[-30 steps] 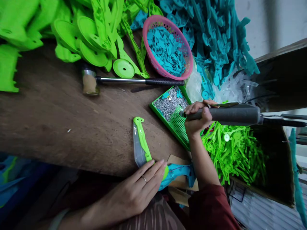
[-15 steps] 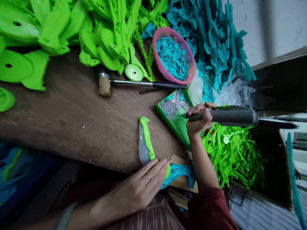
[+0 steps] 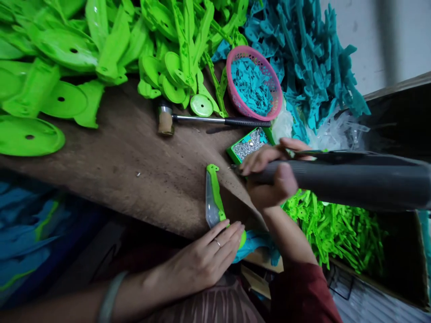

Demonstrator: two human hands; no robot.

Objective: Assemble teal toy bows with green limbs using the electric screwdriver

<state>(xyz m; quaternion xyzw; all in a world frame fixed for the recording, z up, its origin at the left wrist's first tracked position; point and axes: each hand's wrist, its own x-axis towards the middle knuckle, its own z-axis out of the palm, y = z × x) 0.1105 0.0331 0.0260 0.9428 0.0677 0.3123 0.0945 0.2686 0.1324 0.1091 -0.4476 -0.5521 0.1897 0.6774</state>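
Note:
My left hand [image 3: 208, 255], a ring on one finger, lies over a plastic assembly [image 3: 215, 193] at the table's front edge and holds it down with its fingers together. A green strip with a clear, blade-shaped piece sticks out beyond the fingers. Teal plastic [image 3: 256, 242] shows on the other side; my thumb is hidden. My right hand [image 3: 269, 172] is wrapped round a dark grey power screwdriver [image 3: 353, 181], held level. Its thin tip points left, above and right of the assembly, apart from it; whether it carries a screw is unclear.
Beyond the right hand stands a green tray [image 3: 233, 154] of small screws, partly hidden. A hammer [image 3: 202, 120] lies below a pink basket [image 3: 230, 89] of teal pieces. Green parts [image 3: 114, 49] and teal parts [image 3: 303, 58] are piled behind. A carton [image 3: 404, 251] holds green pieces at right.
My right hand has brought the screwdriver from over the screw tray leftward and closer to the assembly. My left hand stays on the assembly; the view has shifted slightly.

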